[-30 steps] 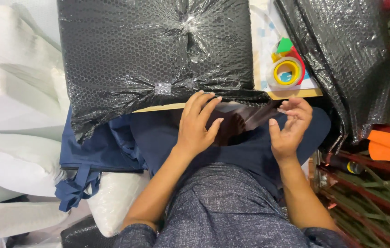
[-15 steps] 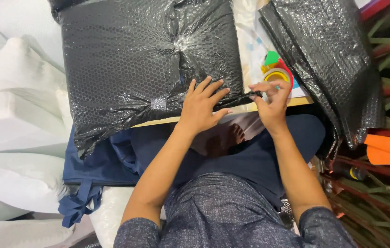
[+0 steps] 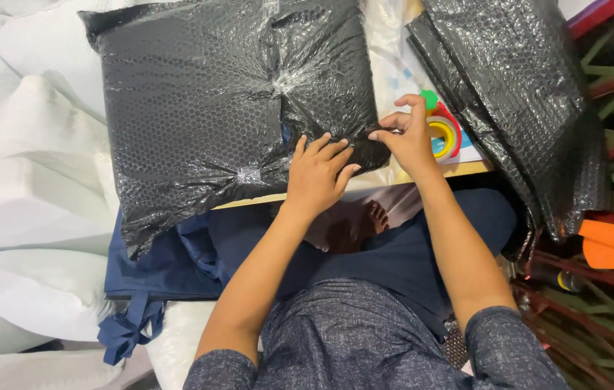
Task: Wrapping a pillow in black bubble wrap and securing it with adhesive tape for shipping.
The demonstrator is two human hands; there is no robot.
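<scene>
- The fingers (image 3: 336, 148) of the left hand (image 3: 316, 177) were spread flat on the near right part of the black bubble-wrapped parcel (image 3: 206, 108).
- The right hand (image 3: 409, 137) was pinched shut on the parcel's near right corner flap.
- The parcel was laid across the table (image 3: 459, 170), overhanging its near edge.
- Tape rolls (image 3: 443, 133) were seen just beside the right hand.

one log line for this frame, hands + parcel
left hand: flat on parcel edge | right hand: pinching wrap corner | tape roll: beside right hand
</scene>
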